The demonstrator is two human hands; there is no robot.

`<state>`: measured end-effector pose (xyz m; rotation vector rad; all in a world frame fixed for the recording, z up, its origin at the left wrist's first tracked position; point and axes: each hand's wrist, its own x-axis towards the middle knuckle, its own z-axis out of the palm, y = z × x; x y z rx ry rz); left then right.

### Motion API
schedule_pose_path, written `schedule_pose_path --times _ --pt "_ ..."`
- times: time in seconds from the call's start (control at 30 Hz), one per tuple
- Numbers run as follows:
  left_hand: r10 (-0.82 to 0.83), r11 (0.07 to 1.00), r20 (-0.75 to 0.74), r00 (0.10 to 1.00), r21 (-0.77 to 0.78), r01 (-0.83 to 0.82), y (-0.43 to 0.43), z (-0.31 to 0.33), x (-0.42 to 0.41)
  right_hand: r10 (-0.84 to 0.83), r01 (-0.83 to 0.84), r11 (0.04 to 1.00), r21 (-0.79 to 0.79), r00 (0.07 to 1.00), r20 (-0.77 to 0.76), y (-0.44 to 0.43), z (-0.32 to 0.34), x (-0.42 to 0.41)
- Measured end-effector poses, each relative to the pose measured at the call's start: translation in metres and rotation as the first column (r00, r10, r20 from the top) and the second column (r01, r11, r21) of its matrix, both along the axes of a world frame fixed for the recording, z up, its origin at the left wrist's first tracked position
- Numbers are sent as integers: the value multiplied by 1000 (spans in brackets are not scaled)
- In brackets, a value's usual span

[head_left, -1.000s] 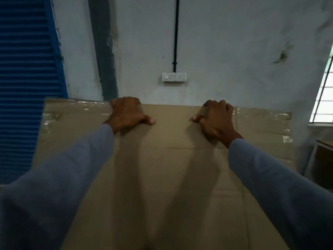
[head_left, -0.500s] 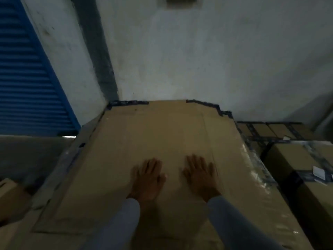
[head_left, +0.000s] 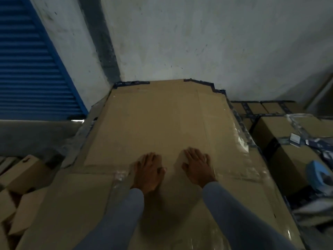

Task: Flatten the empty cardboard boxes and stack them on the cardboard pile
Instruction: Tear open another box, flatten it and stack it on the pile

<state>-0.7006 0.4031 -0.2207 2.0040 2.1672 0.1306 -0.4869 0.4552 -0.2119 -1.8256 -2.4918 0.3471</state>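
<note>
While the flattened box (head_left: 158, 120) lies on the cardboard pile (head_left: 68, 199), left hand (head_left: 148, 170) and right hand (head_left: 197, 168) press it, fingers (head_left: 191, 155) straight and holding nothing. It would be best to slide the pressure beyond the fingers, where creases may spring up.

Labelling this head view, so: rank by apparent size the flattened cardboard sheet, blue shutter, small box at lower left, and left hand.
1. flattened cardboard sheet
2. blue shutter, cut off by the frame edge
3. small box and left hand: about alike, not ranked
</note>
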Motion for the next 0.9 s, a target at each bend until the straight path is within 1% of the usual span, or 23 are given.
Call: schedule_pose_path --times 0.07,0.1,0.2,0.23,0.33,0.37,0.43,0.53,0.63,0.7,0.73,0.77,0.8,0.83,0.87,0.9 --pt "16 1000 32 999 -5 -16 -51 -1 7 0 0 1000 2 1000 24 -49 -2 12" --pt "26 1000 49 998 7 -26 -75 -4 10 -14 14 1000 12 1000 9 -72 -4 18" --pt "48 999 60 997 -27 -47 -156 -11 16 -25 25 1000 -6 999 -27 -149 -8 35" --pt "53 998 57 997 -35 -51 -198 -9 23 -19 19 1000 0 999 -26 -192 -5 44" --pt "114 993 95 989 -41 -110 -248 -15 26 -54 55 998 20 997 -52 -241 -10 53" --pt "124 991 121 985 -59 -118 -267 -12 29 -60 61 998 4 997 -56 -260 -9 58" --pt "125 990 119 985 -84 -115 -310 -15 38 -50 50 999 -9 998 -31 -302 -12 68" --pt "138 989 155 978 -70 -129 -367 -23 45 -60 59 998 -19 997 -54 -359 -20 75" --pt "195 980 170 966 -81 -184 -409 -32 49 -69 68 997 -22 996 -48 -404 -33 73" --pt "218 976 197 956 -35 -215 -427 -35 49 -104 103 995 -12 994 -32 -426 -32 70" --pt "249 966 230 941 4 -257 -431 -35 48 -140 140 990 7 990 -17 -434 -30 68" --pt "304 944 307 902 31 -329 -431 -40 45 -190 190 982 16 982 -3 -440 -26 64" --pt "357 912 406 841 42 -408 -432 -40 43 -247 247 969 13 969 -7 -445 -19 60" --pt "412 866 531 740 24 -500 -432 -48 39 -307 307 952 -14 951 -24 -450 -12 56" --pt "478 807 632 611 -41 -589 -429 -60 32 -356 353 933 -66 933 -49 -453 -10 53" --pt "537 731 722 437 -140 -668 -427 -70 26 -427 409 899 -154 897 -112 -455 -6 50"
